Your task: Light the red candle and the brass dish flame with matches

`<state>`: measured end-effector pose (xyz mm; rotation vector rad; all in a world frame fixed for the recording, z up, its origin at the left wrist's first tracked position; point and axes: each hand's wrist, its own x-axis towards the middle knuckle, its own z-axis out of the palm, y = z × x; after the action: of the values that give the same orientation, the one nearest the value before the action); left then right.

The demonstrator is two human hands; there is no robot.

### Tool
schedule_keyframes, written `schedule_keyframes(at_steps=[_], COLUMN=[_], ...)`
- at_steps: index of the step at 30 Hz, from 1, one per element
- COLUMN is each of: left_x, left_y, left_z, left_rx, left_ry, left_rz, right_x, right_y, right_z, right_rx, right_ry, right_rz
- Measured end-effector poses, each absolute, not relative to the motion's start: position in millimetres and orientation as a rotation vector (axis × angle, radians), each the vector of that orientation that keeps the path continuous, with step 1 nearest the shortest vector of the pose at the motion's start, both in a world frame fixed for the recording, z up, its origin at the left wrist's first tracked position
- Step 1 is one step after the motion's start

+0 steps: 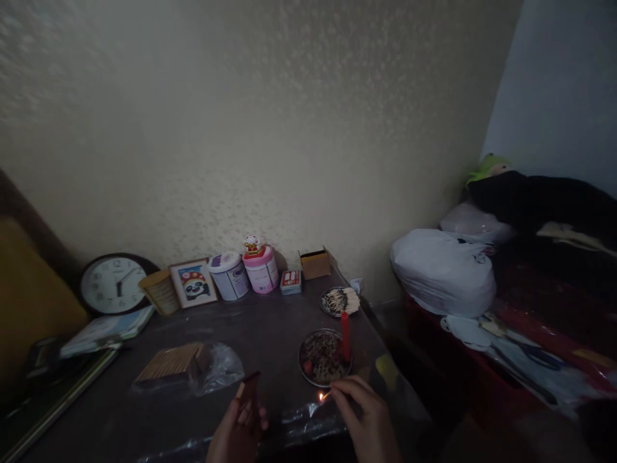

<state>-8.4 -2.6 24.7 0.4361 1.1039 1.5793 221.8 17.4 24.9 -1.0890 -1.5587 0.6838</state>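
Your right hand (366, 411) pinches a lit match (324, 396) just beside the dish (308, 370) rim; your left hand (240, 424) grips the matchbox (248, 389). Red candle (346, 335) stands upright in the dish. Keep the flame level and steady, clear of the plastic (216, 366).

Lit match (326, 395) — tiny flame — beside the round dish (322, 357); matchbox (247, 390) upright.

Red candle (345, 335) in round dish (324, 357) w/ dark brown speckled contents; orange flame on match (326, 396). Wall clock (114, 285): white face, dark brown rim; panda pic (193, 283) has blue bkgd, tan frame; one canister (230, 276) white/blue w/ purple lid, other canister (261, 269) pink w/ red-gold figurine (252, 244) on top. Cream wall (270, 128) w/ pale speckle pattern, white plastic bag (442, 271), red bedspread (540, 321), dark brown table (202, 321).
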Motion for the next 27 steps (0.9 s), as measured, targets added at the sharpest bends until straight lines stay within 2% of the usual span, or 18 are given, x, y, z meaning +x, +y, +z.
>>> schedule_keyframes(at_steps=[11, 27], left_x=[-3, 5], left_y=[4, -7], left_z=[16, 42], left_rx=[0.275, 0.386], left_ry=[1.085, 1.098], left_rz=[1.596, 1.607], right_x=[221, 221], right_y=[13, 12], right_z=[30, 31], right_rx=[-1.102, -1.106], right_ry=[-1.682, -1.683], right_rz=[0.685, 0.666])
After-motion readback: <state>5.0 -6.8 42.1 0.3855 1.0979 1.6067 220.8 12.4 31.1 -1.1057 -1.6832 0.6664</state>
